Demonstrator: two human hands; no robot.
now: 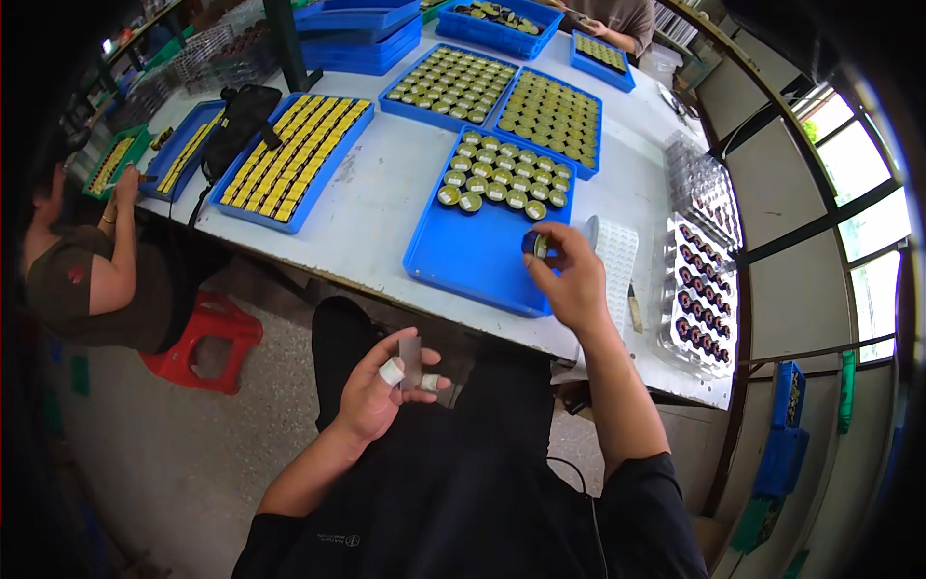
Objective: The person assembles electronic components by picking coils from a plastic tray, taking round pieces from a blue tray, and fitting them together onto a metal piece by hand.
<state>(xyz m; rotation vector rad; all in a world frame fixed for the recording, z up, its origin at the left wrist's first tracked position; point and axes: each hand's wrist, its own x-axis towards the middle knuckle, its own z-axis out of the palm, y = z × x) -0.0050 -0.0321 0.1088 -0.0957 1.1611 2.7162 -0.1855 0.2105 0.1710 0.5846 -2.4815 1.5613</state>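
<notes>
My right hand (571, 275) is raised over the near right corner of a blue tray (463, 253) and pinches a small round dark tin (535, 245) between thumb and fingers. Rows of round yellow-green tins (502, 177) fill the tray's far half. Down over my lap, my left hand (378, 391) holds a small thin grey strip (411, 360) upright between taped fingertips. A white sheet of small stickers (615, 256) lies on the white table (376, 207) just right of the right hand.
Clear plastic blister trays (702, 289) holding dark tins sit at the table's right edge. More blue trays of round tins (550, 116) and of yellow pieces (289, 159) lie further back. A seated person (87, 275) on a red stool (207, 338) works at left; another person's hands (598, 24) are at the far end.
</notes>
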